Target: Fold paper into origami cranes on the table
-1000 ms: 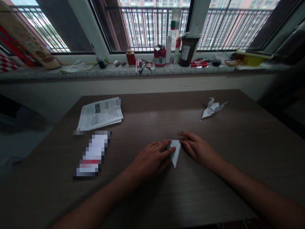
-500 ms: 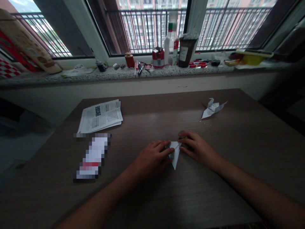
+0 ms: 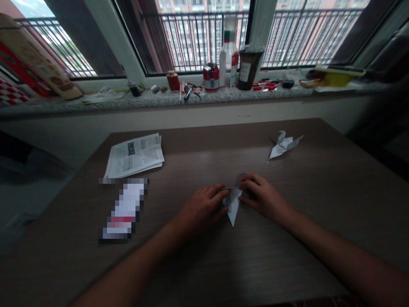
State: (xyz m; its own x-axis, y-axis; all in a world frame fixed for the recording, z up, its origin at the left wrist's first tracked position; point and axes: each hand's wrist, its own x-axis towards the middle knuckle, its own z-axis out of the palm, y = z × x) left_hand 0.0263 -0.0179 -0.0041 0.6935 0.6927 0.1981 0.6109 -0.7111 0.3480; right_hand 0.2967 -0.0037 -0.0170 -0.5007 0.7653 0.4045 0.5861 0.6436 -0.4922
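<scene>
A small folded piece of paper, white and pointed toward me, lies on the brown table between my hands. My left hand grips its left edge, thumb and fingers closed on it. At the upper right corner of the paper, my right hand has its fingers bent and pinched together on the edge. The fingers cover both upper corners, so those folds are partly hidden. A finished-looking paper crane stands on the table, beyond my right hand.
Folded printed sheets lie at the table's left, with a blurred-out phone-shaped object nearer me. Along the stone windowsill stand a red can, a clear bottle, a dark cup and small tools.
My right hand's fingers have closed in more tightly at the paper's right corner. The paper has turned slightly, and its top edge now bows. My left hand stays on the left side.
</scene>
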